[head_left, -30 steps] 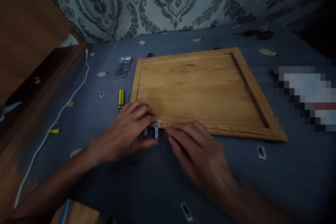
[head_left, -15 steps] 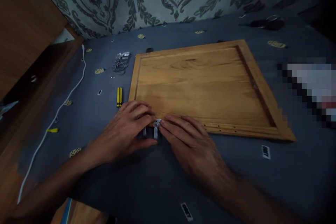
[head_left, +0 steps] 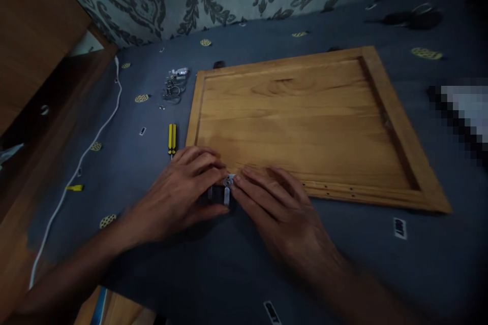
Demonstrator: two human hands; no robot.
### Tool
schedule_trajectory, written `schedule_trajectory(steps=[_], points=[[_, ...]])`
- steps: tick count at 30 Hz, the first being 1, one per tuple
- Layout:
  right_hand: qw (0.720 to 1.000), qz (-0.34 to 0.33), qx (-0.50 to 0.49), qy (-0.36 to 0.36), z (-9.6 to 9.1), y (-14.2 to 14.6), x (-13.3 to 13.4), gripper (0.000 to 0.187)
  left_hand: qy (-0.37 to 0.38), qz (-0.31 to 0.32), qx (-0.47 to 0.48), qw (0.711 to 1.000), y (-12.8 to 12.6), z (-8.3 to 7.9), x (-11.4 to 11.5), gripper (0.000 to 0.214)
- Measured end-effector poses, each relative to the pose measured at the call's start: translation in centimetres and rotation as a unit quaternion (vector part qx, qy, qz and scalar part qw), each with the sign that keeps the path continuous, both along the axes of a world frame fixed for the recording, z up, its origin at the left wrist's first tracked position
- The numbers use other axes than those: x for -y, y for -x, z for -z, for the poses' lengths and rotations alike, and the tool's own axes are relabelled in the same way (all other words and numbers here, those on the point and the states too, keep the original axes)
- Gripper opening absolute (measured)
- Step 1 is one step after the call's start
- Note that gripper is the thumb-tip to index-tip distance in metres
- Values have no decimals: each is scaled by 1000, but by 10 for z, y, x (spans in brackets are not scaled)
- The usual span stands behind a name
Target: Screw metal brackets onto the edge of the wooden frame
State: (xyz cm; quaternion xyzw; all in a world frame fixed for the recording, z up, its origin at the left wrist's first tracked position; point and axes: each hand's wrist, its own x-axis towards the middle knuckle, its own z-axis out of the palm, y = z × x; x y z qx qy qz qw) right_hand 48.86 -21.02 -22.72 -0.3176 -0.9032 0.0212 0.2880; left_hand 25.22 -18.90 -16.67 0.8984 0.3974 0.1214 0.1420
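Note:
A wooden cabinet door (head_left: 297, 111) lies with its framed, recessed side up. At the near left edge of its frame sits a small metal cabinet hinge (head_left: 227, 183), with an arm that juts toward me past the edge. My left hand (head_left: 186, 183) is closed around the hinge, fingers on top and thumb below. My right hand (head_left: 274, 203) rests on the frame just right of it, fingers stretched out and lying flat, fingertips touching the hinge. Its thumb is hidden. Several small dark holes run along the frame to the right of this hand.
Left of the door lie a yellow-handled screwdriver (head_left: 172, 139) and a pile of metal hinges (head_left: 176, 84). A white cable (head_left: 101, 129) runs along the left side, near a small yellow object (head_left: 75, 188). A dark object (head_left: 415, 18) lies at the far right, above a pixelated area.
The view has shifted slightly, so the door looks larger and reaches further right. Both hands keep their places at the hinge.

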Motion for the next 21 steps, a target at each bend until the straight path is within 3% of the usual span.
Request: schedule_trajectory(steps=[21], points=[[999, 38, 34, -14, -13, 5, 4, 40, 16, -5, -3, 1000, 0, -1, -1, 38]])
